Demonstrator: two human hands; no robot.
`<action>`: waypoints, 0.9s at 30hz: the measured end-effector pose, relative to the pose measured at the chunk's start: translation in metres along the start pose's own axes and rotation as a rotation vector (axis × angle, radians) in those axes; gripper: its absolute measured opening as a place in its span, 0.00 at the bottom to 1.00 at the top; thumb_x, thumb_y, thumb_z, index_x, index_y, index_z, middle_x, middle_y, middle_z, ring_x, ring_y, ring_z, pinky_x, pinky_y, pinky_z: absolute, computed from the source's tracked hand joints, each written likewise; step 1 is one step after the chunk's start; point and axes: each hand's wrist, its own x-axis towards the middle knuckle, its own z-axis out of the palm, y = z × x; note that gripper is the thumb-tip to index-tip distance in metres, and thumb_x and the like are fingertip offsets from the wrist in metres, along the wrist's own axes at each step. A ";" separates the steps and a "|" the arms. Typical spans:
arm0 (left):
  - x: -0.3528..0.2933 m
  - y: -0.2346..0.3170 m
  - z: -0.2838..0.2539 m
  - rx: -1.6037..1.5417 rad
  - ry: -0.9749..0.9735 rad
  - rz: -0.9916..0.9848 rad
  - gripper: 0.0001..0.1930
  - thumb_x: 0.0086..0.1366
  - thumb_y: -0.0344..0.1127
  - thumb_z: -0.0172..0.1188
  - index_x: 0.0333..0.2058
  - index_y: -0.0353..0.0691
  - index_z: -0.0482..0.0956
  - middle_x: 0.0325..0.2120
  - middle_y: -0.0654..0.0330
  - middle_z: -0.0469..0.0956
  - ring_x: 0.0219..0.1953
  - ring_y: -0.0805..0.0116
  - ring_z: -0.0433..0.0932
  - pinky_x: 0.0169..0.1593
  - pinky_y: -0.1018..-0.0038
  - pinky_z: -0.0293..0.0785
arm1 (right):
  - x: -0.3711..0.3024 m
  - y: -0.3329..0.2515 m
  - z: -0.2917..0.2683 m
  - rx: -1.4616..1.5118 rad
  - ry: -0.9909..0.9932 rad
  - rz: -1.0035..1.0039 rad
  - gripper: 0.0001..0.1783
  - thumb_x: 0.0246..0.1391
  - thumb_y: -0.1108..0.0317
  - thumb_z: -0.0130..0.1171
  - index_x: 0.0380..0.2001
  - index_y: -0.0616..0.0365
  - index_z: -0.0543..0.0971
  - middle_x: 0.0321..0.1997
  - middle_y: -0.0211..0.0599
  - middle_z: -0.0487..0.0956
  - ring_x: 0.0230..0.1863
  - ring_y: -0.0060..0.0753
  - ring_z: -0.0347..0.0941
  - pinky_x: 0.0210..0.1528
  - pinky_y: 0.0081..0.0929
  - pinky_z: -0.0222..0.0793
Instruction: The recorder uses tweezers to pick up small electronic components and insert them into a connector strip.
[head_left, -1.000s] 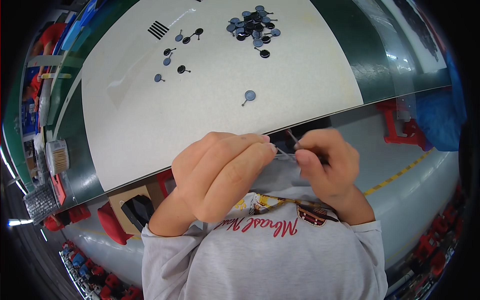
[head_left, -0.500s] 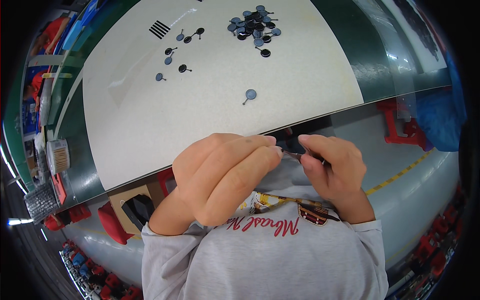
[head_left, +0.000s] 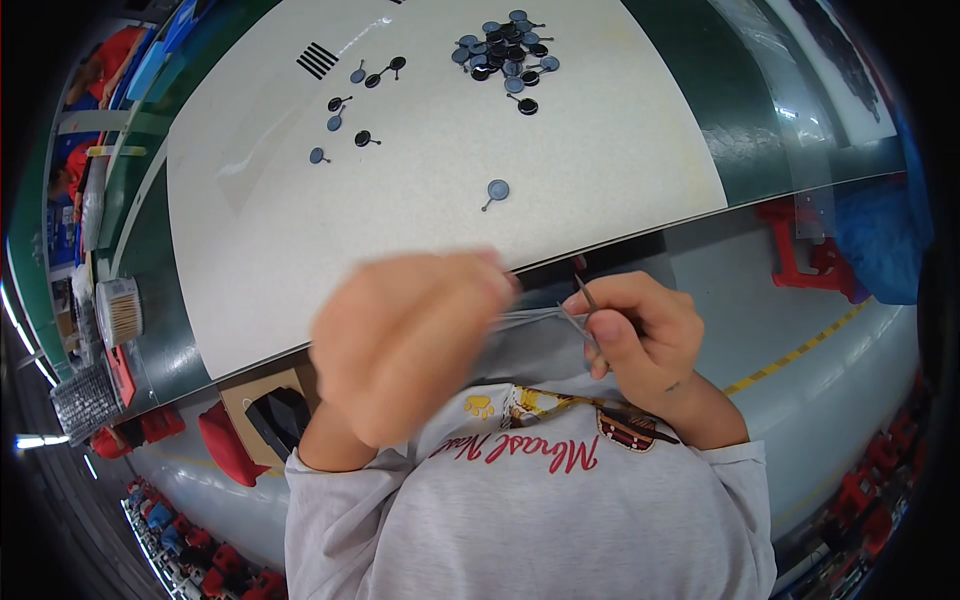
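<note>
My right hand [head_left: 645, 335], just off the table's front edge, is closed round a pair of metal tweezers [head_left: 577, 325] whose two tips stand apart. No object shows between the tips. My left hand [head_left: 405, 340] hovers over the edge to the left, smeared by motion. Its fingers are bent towards the right, and whether they hold anything is hidden. The closest piece on the table is a small grey disc with a thin tail [head_left: 498, 190]. Farther back lies a heap of similar black and grey discs [head_left: 505, 50].
Several loose tailed discs [head_left: 363, 139] are scattered at the back left of the white tabletop [head_left: 270, 250], near a row of black strips [head_left: 318, 61]. A tub of cotton swabs [head_left: 121, 312] stands at the left. A red stool [head_left: 800, 260] is on the floor at right.
My left hand has pulled away leftwards from the tweezers, widening the gap between my hands. The tweezers now show more fully, their tips apart; my right hand has shifted slightly left.
</note>
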 end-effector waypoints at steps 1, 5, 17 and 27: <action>0.003 -0.010 0.001 0.107 0.094 0.047 0.09 0.38 0.20 0.57 0.24 0.32 0.73 0.22 0.56 0.74 0.22 0.68 0.72 0.24 0.80 0.67 | 0.000 0.003 0.000 -0.098 0.005 -0.156 0.11 0.50 0.67 0.46 0.27 0.67 0.70 0.18 0.32 0.71 0.12 0.14 0.63 0.13 0.09 0.59; 0.009 -0.045 -0.004 0.435 0.015 -0.171 0.09 0.42 0.22 0.57 0.27 0.35 0.75 0.22 0.58 0.73 0.23 0.66 0.70 0.26 0.78 0.66 | -0.002 0.008 -0.006 -0.140 0.095 -0.131 0.10 0.50 0.68 0.46 0.27 0.67 0.70 0.19 0.33 0.71 0.13 0.13 0.63 0.13 0.10 0.59; 0.025 -0.032 0.002 0.286 -0.513 0.132 0.16 0.41 0.25 0.50 0.34 0.42 0.74 0.35 0.58 0.71 0.35 0.63 0.69 0.37 0.74 0.65 | -0.001 0.005 -0.014 -0.244 0.075 -0.143 0.07 0.48 0.73 0.46 0.27 0.67 0.71 0.21 0.34 0.72 0.13 0.14 0.63 0.13 0.10 0.59; 0.024 -0.030 0.000 0.104 -0.495 0.048 0.09 0.44 0.22 0.53 0.28 0.34 0.74 0.25 0.58 0.72 0.24 0.68 0.71 0.26 0.79 0.66 | 0.002 -0.004 -0.010 -0.145 0.110 0.041 0.04 0.43 0.73 0.53 0.25 0.63 0.73 0.15 0.31 0.71 0.12 0.16 0.64 0.14 0.11 0.56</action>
